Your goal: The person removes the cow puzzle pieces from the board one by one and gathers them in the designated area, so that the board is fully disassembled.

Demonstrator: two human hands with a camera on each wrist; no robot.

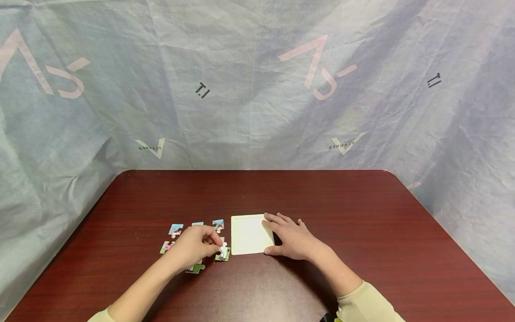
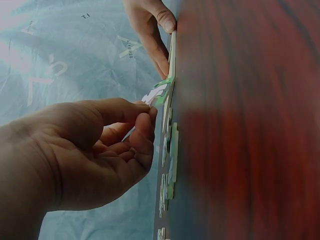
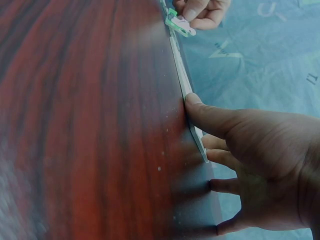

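My left hand (image 1: pixel 190 247) pinches a jigsaw puzzle piece (image 1: pixel 223 252) with white and green print between thumb and index finger, just left of a cream square puzzle board (image 1: pixel 250 235). In the left wrist view that piece (image 2: pixel 159 93) is tilted, raised above the other pieces. My right hand (image 1: pixel 294 238) rests on the board's right side, its thumb at the lower corner and index finger at the upper one. The right wrist view shows its remaining fingers (image 3: pixel 225 185) spread, tips down on the table.
Several loose puzzle pieces lie left of the board, among them a blue one (image 1: pixel 175 230), a pink and green one (image 1: pixel 166 247), a green one (image 1: pixel 196 268) and another blue one (image 1: pixel 218 224). The left hand partly covers the group. A grey-blue cloth (image 1: pixel 249 89) hangs behind the dark red table (image 1: pixel 362 214).
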